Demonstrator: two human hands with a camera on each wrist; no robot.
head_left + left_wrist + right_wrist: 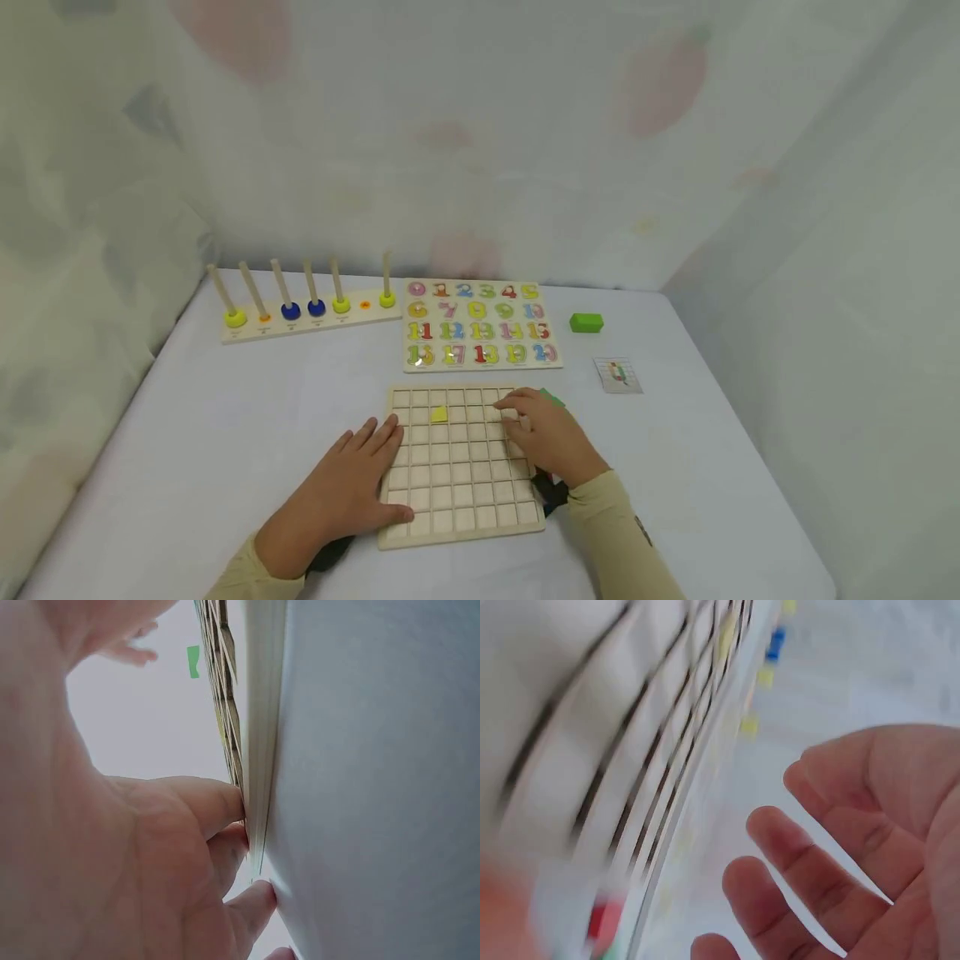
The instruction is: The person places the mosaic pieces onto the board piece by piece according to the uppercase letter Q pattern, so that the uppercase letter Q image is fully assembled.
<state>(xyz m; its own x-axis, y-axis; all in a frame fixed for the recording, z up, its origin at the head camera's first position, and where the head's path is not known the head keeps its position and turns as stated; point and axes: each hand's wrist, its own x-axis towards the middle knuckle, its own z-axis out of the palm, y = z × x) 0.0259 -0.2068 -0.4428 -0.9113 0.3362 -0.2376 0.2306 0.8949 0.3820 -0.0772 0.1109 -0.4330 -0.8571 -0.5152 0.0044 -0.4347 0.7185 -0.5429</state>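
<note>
A wooden grid board (442, 475) lies flat on the white table, with one yellow tile (438, 414) in a cell of its upper part. My left hand (348, 479) rests on the board's left edge, fingers spread and thumb over the lower left cells. Above the board's upper right part is my right hand (546, 433), its fingers loosely bent. Nothing shows between those fingers (769, 900) in the right wrist view. Just past that hand a green piece (552, 397) is partly hidden. A red piece (605, 921) appears near the board's edge in the right wrist view, blurred.
Behind the board lies a number puzzle (480, 333) with colourful numerals. A peg stand (322, 321) with yellow and blue rings is at the back left. To the right are a green block (587, 322) and a picture card (618, 376).
</note>
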